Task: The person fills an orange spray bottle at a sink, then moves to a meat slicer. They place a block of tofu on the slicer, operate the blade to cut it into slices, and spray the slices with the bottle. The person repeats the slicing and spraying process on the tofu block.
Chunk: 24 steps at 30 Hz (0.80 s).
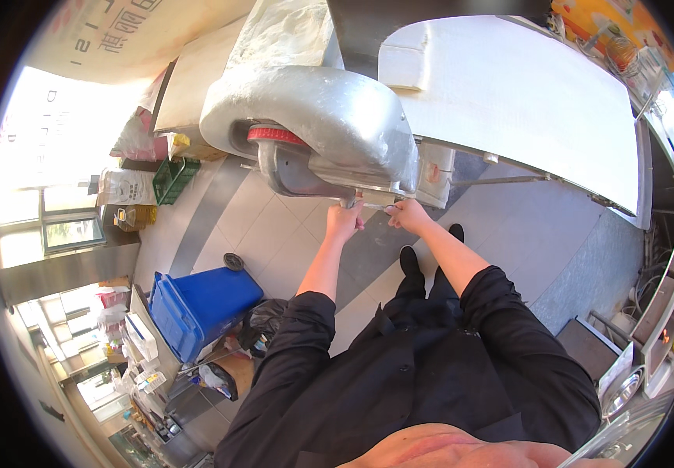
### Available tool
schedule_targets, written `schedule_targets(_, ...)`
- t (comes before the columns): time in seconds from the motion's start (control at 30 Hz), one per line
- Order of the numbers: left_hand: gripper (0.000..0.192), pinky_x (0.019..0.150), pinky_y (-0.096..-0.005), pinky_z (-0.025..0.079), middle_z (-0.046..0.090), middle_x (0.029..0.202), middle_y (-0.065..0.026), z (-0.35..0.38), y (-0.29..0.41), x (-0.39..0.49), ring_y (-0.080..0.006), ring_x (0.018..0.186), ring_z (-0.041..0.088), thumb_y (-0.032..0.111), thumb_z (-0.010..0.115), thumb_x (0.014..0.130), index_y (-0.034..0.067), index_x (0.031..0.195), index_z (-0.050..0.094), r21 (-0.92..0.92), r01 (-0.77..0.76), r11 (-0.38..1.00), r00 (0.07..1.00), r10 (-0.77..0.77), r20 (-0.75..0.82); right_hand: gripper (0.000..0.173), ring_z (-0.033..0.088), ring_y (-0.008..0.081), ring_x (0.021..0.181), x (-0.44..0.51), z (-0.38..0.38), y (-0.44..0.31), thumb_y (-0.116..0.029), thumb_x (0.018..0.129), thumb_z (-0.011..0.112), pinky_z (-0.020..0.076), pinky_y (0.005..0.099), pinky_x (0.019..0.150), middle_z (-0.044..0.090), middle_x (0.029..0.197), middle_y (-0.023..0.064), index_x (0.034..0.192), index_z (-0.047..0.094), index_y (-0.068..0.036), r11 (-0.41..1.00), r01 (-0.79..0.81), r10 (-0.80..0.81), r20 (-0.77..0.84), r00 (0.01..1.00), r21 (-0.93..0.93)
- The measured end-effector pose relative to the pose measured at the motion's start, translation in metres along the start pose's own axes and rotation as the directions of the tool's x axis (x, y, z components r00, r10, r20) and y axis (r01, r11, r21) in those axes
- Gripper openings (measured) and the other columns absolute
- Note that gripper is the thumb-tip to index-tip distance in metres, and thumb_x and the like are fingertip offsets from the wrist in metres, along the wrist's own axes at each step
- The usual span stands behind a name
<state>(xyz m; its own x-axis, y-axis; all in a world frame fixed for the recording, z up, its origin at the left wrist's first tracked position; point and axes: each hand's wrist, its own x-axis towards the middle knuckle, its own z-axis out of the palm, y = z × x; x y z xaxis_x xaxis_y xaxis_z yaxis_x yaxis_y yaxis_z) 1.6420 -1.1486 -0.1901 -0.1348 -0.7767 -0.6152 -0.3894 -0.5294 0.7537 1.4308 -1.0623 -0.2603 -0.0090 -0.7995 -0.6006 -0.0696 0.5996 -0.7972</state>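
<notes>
Before me stands a large grey metal machine [366,111], with a rounded housing and a red graduated ring [275,134] under its front. My left hand [345,221] is at the machine's lower edge, its fingers around a short metal handle [347,202]. Just to the right, my right hand [405,214] has its fingertips together at the end of a thin metal part of the same machine. That part is too small to make out, and whether the fingers grip it is unclear. A gap lies between the two hands.
A long white-topped table [518,99] is at the right of the machine. A blue wheeled bin [208,304] stands at the lower left near a black plastic bag [263,322]. Farther left are a green crate [174,180] and oil bottles [135,217]. Metal shelving [664,304] lines the right side.
</notes>
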Motion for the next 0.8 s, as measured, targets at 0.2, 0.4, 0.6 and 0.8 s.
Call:
schedule_targets(0.2, 0.040, 0.051, -0.0359, 0.060, 0.067, 0.064, -0.0118, 0.001, 0.003, -0.001, -0.0203, 0.055, 0.069, 0.025, 0.080, 0.100, -0.003, 0.074, 0.067, 0.036, 0.002, 0.999, 1.000, -0.002, -0.017, 0.040, 0.074, 0.0157, 0.071, 0.003, -0.002, -0.004, -0.035, 0.104, 0.071, 0.0590, 0.0330, 0.069, 0.081, 0.084, 0.0102, 0.096, 0.078, 0.004, 0.999, -0.041, 0.042, 0.023, 0.999, -0.028)
schedule_targets(0.4, 0.041, 0.053, -0.0364, 0.063, 0.068, 0.066, -0.0112, 0.001, 0.003, -0.003, -0.0201, 0.055, 0.069, 0.026, 0.081, 0.099, -0.001, 0.072, 0.067, 0.080, 0.020, 0.997, 0.999, -0.017, -0.038, 0.039, 0.074, 0.0174, 0.068, 0.001, -0.006, 0.006, -0.034, 0.108, 0.066, 0.0587, 0.0337, 0.065, 0.081, 0.084, 0.0101, 0.103, 0.076, 0.003, 0.997, -0.063, 0.065, 0.032, 0.997, -0.053)
schedule_targets(0.6, 0.049, 0.057, -0.0357, 0.060, 0.068, 0.063, -0.0082, -0.012, 0.023, -0.005, -0.0187, 0.055, 0.069, 0.032, 0.079, 0.100, 0.000, 0.065, 0.067, 0.254, 0.056, 0.965, 0.994, -0.029, -0.109, 0.040, 0.074, 0.0335, 0.096, 0.016, 0.004, 0.038, -0.037, 0.107, 0.064, 0.0578, 0.0458, 0.085, 0.079, 0.105, 0.0180, 0.109, 0.075, 0.002, 0.966, -0.153, 0.129, -0.127, 0.984, -0.206)
schedule_targets(0.8, 0.045, 0.062, -0.0346, 0.061, 0.071, 0.066, -0.0101, -0.040, -0.002, 0.020, -0.0181, 0.060, 0.071, 0.032, 0.081, 0.099, -0.003, 0.071, 0.071, 0.255, -0.044, 0.966, 0.990, 0.076, -0.119, 0.047, 0.069, 0.0433, 0.125, 0.029, 0.015, 0.033, -0.043, 0.108, 0.062, 0.0554, 0.0520, 0.104, 0.073, 0.132, 0.0260, 0.120, 0.073, 0.001, 0.863, -0.261, 0.216, -0.150, 0.965, -0.432)
